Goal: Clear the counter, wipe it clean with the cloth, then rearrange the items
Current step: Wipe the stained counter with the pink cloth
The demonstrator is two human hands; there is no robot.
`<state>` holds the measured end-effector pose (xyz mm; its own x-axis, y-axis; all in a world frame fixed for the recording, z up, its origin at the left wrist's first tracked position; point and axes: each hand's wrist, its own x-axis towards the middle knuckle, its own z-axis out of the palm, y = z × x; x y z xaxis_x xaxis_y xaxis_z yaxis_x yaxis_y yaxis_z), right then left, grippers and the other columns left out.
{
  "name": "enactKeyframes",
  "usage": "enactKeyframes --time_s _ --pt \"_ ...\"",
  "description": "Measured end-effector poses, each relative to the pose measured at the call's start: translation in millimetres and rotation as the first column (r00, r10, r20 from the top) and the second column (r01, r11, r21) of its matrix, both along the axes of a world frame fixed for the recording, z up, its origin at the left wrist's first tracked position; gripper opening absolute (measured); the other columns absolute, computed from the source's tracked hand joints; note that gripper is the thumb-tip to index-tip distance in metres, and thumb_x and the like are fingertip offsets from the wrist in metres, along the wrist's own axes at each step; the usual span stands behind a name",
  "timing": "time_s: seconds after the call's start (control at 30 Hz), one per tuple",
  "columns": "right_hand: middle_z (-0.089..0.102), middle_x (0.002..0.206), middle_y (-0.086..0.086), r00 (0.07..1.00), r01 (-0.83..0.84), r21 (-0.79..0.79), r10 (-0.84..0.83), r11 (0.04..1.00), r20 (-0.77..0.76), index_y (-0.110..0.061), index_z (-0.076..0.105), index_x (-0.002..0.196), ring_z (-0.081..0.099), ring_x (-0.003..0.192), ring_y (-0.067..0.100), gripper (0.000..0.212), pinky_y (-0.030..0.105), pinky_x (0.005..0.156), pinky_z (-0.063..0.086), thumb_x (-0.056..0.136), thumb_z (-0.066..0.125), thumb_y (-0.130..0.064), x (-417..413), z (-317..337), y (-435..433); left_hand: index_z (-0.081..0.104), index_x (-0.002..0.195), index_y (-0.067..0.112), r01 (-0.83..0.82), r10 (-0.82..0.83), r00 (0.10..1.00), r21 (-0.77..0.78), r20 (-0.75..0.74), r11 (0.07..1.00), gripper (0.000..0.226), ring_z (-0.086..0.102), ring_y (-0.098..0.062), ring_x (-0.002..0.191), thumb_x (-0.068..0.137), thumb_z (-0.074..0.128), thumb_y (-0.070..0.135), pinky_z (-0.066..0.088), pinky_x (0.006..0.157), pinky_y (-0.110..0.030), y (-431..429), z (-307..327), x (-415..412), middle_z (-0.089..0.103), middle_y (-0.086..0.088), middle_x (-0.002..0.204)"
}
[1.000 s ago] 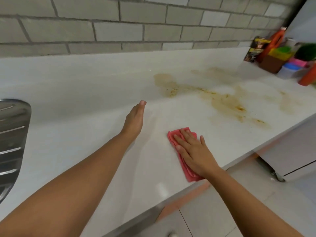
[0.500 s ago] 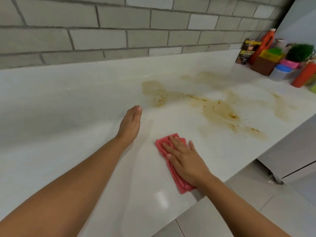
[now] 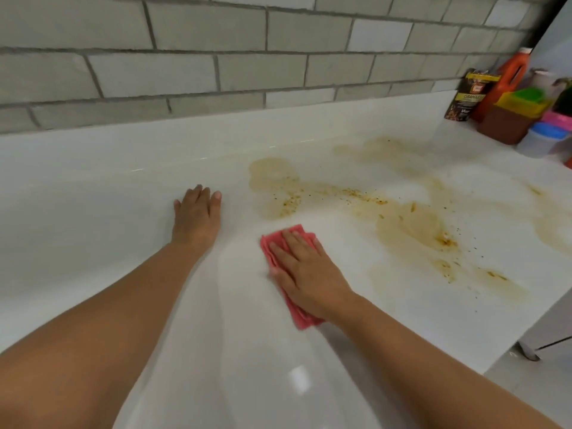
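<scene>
A folded pink cloth (image 3: 280,243) lies on the white counter (image 3: 93,196). My right hand (image 3: 305,274) presses flat on it with straight fingers, covering most of its middle. My left hand (image 3: 196,216) rests palm down on the bare counter to the left of the cloth, fingers spread. A wide brown stain with dark crumbs (image 3: 408,224) spreads across the counter to the right of the cloth, reaching toward the far right.
Items stand bunched at the back right corner: a dark packet (image 3: 467,96), an orange bottle (image 3: 507,78), a brown box with a yellow-green lid (image 3: 507,119), and a blue-lidded tub (image 3: 544,140). A grey tiled wall (image 3: 247,57) backs the counter. The counter's front edge runs at lower right.
My right hand has slid the cloth away from the front edge toward the stain. My left hand turned from edge-on to flat on the counter. The view shifted right; the sink drainer left view.
</scene>
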<state>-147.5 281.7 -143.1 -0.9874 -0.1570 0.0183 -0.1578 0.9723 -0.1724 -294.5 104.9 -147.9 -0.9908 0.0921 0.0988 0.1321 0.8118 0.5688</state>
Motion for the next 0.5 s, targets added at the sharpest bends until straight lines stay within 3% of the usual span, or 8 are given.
enactKeyframes --time_s 0.1,0.2,0.27,0.4,0.5 --pt "-0.003 0.158 -0.002 0.993 0.120 -0.005 -0.120 0.993 0.014 -0.028 0.008 0.150 -0.007 0.146 0.014 0.055 0.033 0.112 -0.015 0.099 0.011 -0.047 0 -1 26 0.033 0.142 0.002 -0.050 0.050 0.999 0.030 -0.002 0.998 0.053 0.016 -0.023 0.143 0.102 0.018 0.033 0.000 0.117 -0.037 0 -9 -5 0.027 -0.013 0.152" --pt "0.002 0.159 0.007 0.933 0.359 0.058 -0.359 0.931 -0.004 -0.020 0.010 0.151 -0.002 0.147 0.022 0.057 0.042 0.118 -0.007 0.099 0.009 -0.043 -52 -3 41 0.030 0.144 0.003 -0.066 0.066 0.998 0.086 0.002 0.994 0.054 0.014 -0.021 0.144 0.102 0.017 0.034 -0.002 0.117 -0.034 0 -10 -6 0.026 -0.012 0.153" --pt "0.004 0.158 0.011 0.910 0.411 0.049 -0.413 0.910 0.029 -0.015 0.013 0.150 -0.002 0.146 0.025 0.057 0.045 0.118 -0.005 0.100 0.014 -0.041 -95 -5 32 0.029 0.144 0.004 -0.074 0.075 0.997 0.102 0.001 0.992 0.055 0.014 -0.020 0.144 0.101 0.016 0.035 -0.002 0.118 -0.033 0 -9 -6 0.025 -0.011 0.153" --pt "0.004 0.158 0.011 0.966 0.247 0.006 -0.247 0.969 0.070 -0.015 0.014 0.150 -0.002 0.146 0.025 0.058 0.045 0.118 -0.008 0.100 0.015 -0.042 -121 -4 -10 0.029 0.144 0.005 -0.085 0.084 0.996 0.151 0.013 0.985 0.054 0.014 -0.019 0.144 0.101 0.017 0.035 -0.002 0.117 -0.031 0 -8 -4 0.026 -0.010 0.153" --pt "0.008 0.158 0.006 0.998 0.061 0.012 -0.061 0.998 0.012 -0.018 0.015 0.150 0.001 0.146 0.020 0.074 0.040 0.117 -0.008 0.087 -0.002 -0.054 -82 -3 -15 0.030 0.144 0.005 -0.094 0.097 0.995 0.237 0.001 0.967 0.052 0.017 -0.018 0.143 0.102 0.019 0.033 0.000 0.118 -0.030 -1 -2 1 0.028 -0.009 0.152"
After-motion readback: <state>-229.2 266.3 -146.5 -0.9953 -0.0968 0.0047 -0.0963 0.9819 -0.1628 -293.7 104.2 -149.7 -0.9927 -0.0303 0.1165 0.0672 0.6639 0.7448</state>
